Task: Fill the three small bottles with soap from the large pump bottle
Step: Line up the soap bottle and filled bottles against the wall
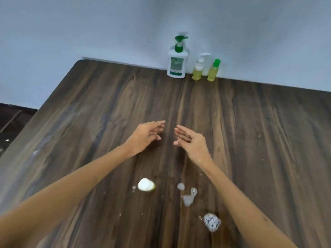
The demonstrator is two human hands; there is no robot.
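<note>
dark wood-grain table across nearly the whole view, far edge against a pale blue-grey wall, strip of dark floor past the left edge.

two bare forearms reaching in from the bottom corners toward the table's middle. left hand and right hand held above the wood, palms turned toward each other, a narrow gap between them, not touching. fingers of the left hand relaxed and loosely spread, holding nothing; fingers of the right hand straight and close together, likewise holding nothing.

large pump bottle, white with green pump and green label, upright at the far edge against the wall, well apart from both hands. just beside it to the right, small bottle with a white pump, yellow-green liquid inside; next to that, small bottle with a green cap, same yellow-green fill. both upright, close together.

near the bottom, between the forearms, third small bottle, seen from above, white top, yellowish side, whether upright or lying hard to tell.

right of it, patches of white foam and smaller blobs of soap spilled on the table, plus tiny white specks scattered round.
</note>
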